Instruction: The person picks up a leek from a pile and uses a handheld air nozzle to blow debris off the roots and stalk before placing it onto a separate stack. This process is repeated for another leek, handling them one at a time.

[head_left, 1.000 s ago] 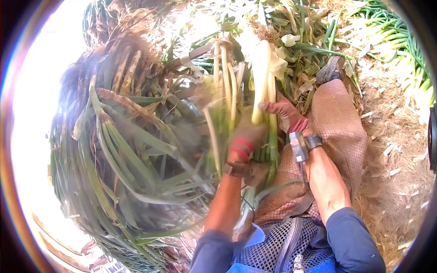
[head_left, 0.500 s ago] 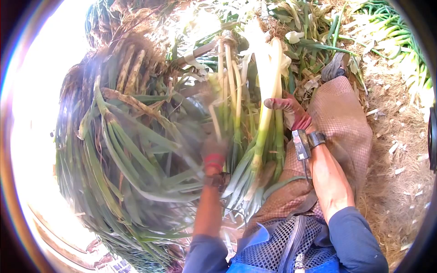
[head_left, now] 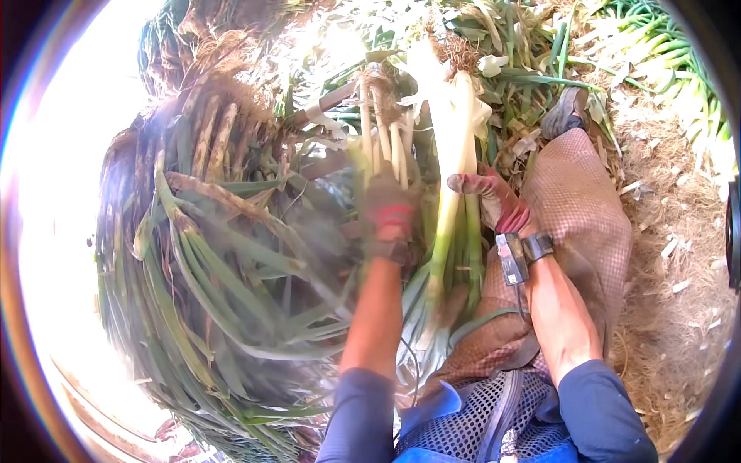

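Several thin pale stalks of green onions [head_left: 384, 139] stand out above my left hand [head_left: 392, 202], roots pointing away from me. That gloved hand is blurred and closed around the stalks, its fingertips hidden. To its right, my gloved right hand [head_left: 505, 202] holds thicker green onions [head_left: 457, 154] with long white shanks and brown roots. The right thumb lies across the front of the nearest stalk, and the other fingers are mostly hidden behind it. Green leaves from these onions fan down toward my lap.
A big heap of untrimmed green onions [head_left: 193, 262] fills the left side. Peeled scraps and leaves [head_left: 525, 108] lie beyond my hands. A brown checked cloth [head_left: 579, 185] covers my leg. Cleaned green onions [head_left: 679, 69] lie at top right, beside straw-strewn ground [head_left: 671, 293].
My left hand has moved up and to the right, from beside the heap onto the thin stalks, whose tops have shifted slightly left. My right hand stays nearly in place at the thicker onions.
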{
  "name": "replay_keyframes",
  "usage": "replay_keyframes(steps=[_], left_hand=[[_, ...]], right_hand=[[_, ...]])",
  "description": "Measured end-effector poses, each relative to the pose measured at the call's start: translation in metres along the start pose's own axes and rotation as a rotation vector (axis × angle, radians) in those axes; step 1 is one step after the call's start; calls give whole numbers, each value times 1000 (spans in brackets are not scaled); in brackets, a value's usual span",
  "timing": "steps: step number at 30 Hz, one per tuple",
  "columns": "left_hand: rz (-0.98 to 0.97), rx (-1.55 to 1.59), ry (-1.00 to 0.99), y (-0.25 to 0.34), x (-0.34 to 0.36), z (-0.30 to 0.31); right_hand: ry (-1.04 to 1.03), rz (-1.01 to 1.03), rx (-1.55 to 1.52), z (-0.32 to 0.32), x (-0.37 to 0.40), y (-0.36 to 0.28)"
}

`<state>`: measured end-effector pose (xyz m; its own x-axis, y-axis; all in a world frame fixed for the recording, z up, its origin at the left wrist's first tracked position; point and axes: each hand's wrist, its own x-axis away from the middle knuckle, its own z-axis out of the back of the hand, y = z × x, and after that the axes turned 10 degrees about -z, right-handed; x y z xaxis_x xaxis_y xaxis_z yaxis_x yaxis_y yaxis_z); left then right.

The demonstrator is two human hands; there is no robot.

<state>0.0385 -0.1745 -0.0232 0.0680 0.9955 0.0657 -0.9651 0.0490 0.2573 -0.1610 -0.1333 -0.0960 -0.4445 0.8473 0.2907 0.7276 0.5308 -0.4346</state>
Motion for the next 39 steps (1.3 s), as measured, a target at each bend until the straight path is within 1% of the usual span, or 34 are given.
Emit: replay_keyframes(steps=[4, 6, 7, 9, 10, 12, 13, 15, 16, 18, 19, 21, 22, 24, 25, 27, 28, 30, 31, 32, 33, 34, 35, 36, 37, 39], left_hand=[[21, 8, 36, -23, -16, -24], [155, 122, -115, -30, -26, -25], [155, 119, -114, -34, -26, -26], [183, 388, -210, -33, -24, -22], [179, 388, -212, -30, -22, -22], [200, 537, -290, -26, -15, -25], [203, 541, -291, -25, -13, -26], [112, 579, -274, -20, -8, -27], [113, 581, -275, -19, -6, -26], [60, 518, -286, -16, -2, -17], [63, 516, -286, -20, -2, -20], [86, 769, -337, -29, -4, -29], [86, 770, -336, -34, -3, -34], [147, 1027, -433, -32, 3, -27], [149, 1027, -435, -32, 5, -24], [146, 1171, -480, -32, 10, -18], [151, 1170, -479, -32, 14, -15], [-68, 1041, -432, -30, 22, -5], [-68, 1040, -429, -28, 25, -1], [-86, 1044, -423, -27, 27, 0], [-106, 1049, -417, -27, 29, -2], [-105, 1049, -417, -30, 26, -10], [70, 1189, -472, -41, 20, -29], [250, 1324, -525, -40, 17, -31], [250, 1322, -524, -41, 19, -31], [277, 1347, -543, -27, 30, -9]], right_hand=[[-66, 50, 2, -11, 8, -4], [-44, 73, 114, -12, 8, -5], [-47, 74, 113, -14, 8, -4], [-30, 94, 170, -19, 11, -7], [-27, 98, 170, -20, 13, -9], [44, 31, 174, -21, 14, -9], [45, 28, 176, -18, 12, -8], [-36, 73, 203, -8, 6, -7], [-34, 71, 204, -4, 6, -6], [26, 48, 324, -15, 11, -11], [24, 45, 322, -22, 12, -12], [158, 132, 401, -33, 14, -12], [157, 132, 402, -38, 14, -14], [172, 28, 171, -41, 15, -15], [174, 26, 170, -38, 13, -16], [102, -6, 238, -33, 10, -17], [101, -11, 236, -32, 10, -14], [176, 116, 283, -50, 15, -18], [173, 115, 283, -41, 11, -16], [87, 72, 196, -21, 3, -12], [2, 28, 109, -16, 0, -12], [3, 28, 109, -11, 0, -10], [12, 19, 90, -14, 3, -12], [21, 10, 72, -19, 6, -15], [19, 10, 70, -23, 9, -21], [-169, -73, -62, -35, 17, -32]])
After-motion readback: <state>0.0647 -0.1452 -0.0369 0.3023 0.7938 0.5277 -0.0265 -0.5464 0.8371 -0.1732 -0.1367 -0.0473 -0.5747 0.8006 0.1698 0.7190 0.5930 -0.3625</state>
